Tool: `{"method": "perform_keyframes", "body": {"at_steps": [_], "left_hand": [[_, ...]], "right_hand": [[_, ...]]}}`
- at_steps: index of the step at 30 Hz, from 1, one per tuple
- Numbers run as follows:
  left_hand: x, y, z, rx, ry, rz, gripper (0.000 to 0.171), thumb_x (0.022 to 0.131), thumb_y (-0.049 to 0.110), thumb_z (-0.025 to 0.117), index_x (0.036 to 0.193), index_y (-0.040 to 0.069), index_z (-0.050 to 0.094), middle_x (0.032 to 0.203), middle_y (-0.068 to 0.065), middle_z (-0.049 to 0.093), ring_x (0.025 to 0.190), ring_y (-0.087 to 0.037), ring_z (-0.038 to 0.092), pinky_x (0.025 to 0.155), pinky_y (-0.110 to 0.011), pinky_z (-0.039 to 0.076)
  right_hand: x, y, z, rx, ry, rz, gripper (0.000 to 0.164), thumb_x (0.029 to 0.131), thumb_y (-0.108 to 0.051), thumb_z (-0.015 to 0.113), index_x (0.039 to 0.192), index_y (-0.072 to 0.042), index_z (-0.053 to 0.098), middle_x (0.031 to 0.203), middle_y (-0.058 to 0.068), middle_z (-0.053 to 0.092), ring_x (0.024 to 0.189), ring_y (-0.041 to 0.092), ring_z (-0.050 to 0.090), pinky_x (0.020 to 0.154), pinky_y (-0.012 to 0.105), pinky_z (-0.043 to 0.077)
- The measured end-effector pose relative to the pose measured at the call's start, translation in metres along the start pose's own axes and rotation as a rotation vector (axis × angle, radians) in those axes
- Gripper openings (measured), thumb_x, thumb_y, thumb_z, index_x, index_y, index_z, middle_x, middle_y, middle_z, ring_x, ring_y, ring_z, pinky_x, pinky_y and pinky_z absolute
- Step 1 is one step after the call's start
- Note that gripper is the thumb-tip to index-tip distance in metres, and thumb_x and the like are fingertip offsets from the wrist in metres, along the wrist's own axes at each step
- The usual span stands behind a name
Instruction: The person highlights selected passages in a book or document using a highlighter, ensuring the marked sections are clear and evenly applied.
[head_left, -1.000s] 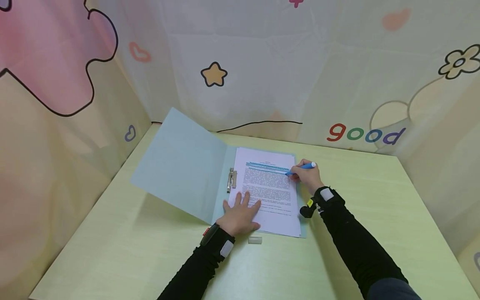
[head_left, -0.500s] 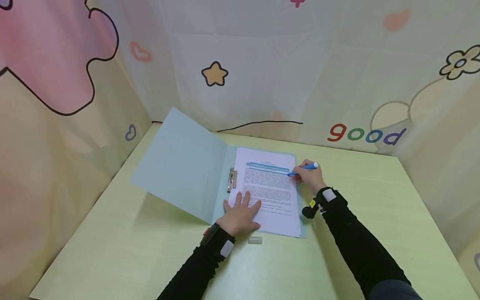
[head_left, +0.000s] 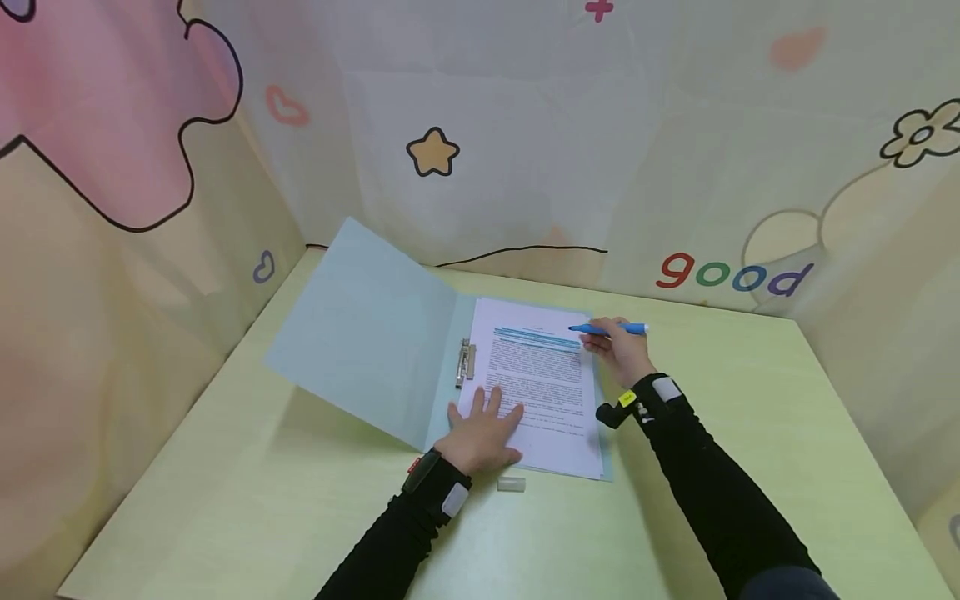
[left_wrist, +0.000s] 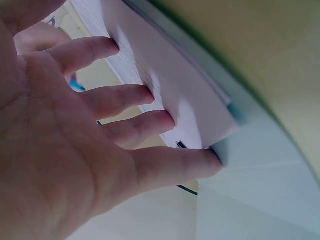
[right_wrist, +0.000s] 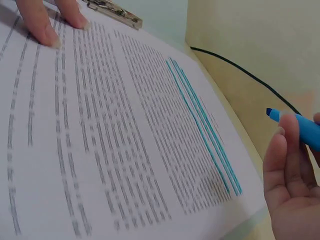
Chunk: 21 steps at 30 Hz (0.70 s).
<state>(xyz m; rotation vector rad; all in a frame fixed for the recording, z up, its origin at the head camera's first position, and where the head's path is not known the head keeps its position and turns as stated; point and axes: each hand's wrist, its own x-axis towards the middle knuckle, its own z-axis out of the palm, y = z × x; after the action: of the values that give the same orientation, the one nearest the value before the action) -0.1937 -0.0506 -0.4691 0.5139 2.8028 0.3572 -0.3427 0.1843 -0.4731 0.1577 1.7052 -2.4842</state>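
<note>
Left hand: fingers spread (head_left: 480, 442), fingertips resting on the lower left of the page, head view; outermost finger at the sheet's left edge.
Right hand: pinching the marker (head_left: 621, 350), right of center in the frame.
Marker: blue, uncapped (head_left: 635, 328), tip pointing left over the page's upper right; right wrist view shows the tip lifted clear of the paper.
Paper: printed sheets (head_left: 540, 450), center of frame, inside the folder.
Stripes: teal (right_wrist: 206, 131), running along text lines near the top of the page.
Folder: light blue (head_left: 367, 333), cover swung open to the left, raised off the table at its lower edge.
Clip: metal (head_left: 465, 364), at the sheets' left edge.
Cylinder: small, pale (head_left: 512, 484), lower center, on the table (head_left: 225, 500) just below the page.
</note>
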Motion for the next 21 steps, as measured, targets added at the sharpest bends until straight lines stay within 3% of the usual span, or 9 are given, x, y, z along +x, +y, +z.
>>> {"method": "perform_keyframes", "body": {"at_steps": [3, 6, 13, 21], "left_hand": [[0.001, -0.002, 0.001, -0.007, -0.001, -0.015, 0.07, 0.081, 0.041, 0.065, 0.143, 0.02, 0.038, 0.153, -0.019, 0.024, 0.136, -0.042, 0.016, 0.099, -0.075, 0.021], [0.003, -0.002, 0.003, -0.002, 0.003, -0.018, 0.072, 0.078, 0.043, 0.068, 0.141, 0.021, 0.041, 0.152, -0.018, 0.028, 0.135, -0.043, 0.019, 0.097, -0.076, 0.022], [0.008, -0.001, 0.007, 0.014, 0.016, 0.005, 0.074, 0.075, 0.048, 0.069, 0.139, 0.022, 0.044, 0.151, -0.018, 0.031, 0.134, -0.042, 0.022, 0.096, -0.076, 0.024], [0.008, -0.006, 0.006, 0.012, 0.041, -0.004, 0.074, 0.075, 0.047, 0.07, 0.139, 0.022, 0.044, 0.15, -0.017, 0.031, 0.135, -0.042, 0.021, 0.096, -0.076, 0.024]], "right_hand": [[0.004, 0.009, 0.023, -0.04, -0.096, -0.006, 0.008, 0.086, -0.007, 0.063, 0.083, -0.001, 0.059, 0.074, 0.006, 0.075, 0.069, 0.019, 0.069, 0.064, 0.026, 0.059], [0.009, 0.024, 0.044, -0.129, -0.14, -0.027, 0.011, 0.084, -0.008, 0.065, 0.088, 0.001, 0.06, 0.078, 0.006, 0.075, 0.073, 0.021, 0.069, 0.067, 0.027, 0.059], [0.02, 0.053, 0.07, -0.295, -0.109, -0.024, 0.019, 0.078, -0.014, 0.072, 0.088, -0.002, 0.061, 0.078, 0.006, 0.074, 0.075, 0.023, 0.07, 0.065, 0.026, 0.059], [0.023, 0.06, 0.089, -0.386, -0.095, -0.062, 0.024, 0.078, -0.017, 0.073, 0.089, 0.001, 0.061, 0.084, 0.015, 0.075, 0.075, 0.025, 0.07, 0.065, 0.027, 0.06]]}}
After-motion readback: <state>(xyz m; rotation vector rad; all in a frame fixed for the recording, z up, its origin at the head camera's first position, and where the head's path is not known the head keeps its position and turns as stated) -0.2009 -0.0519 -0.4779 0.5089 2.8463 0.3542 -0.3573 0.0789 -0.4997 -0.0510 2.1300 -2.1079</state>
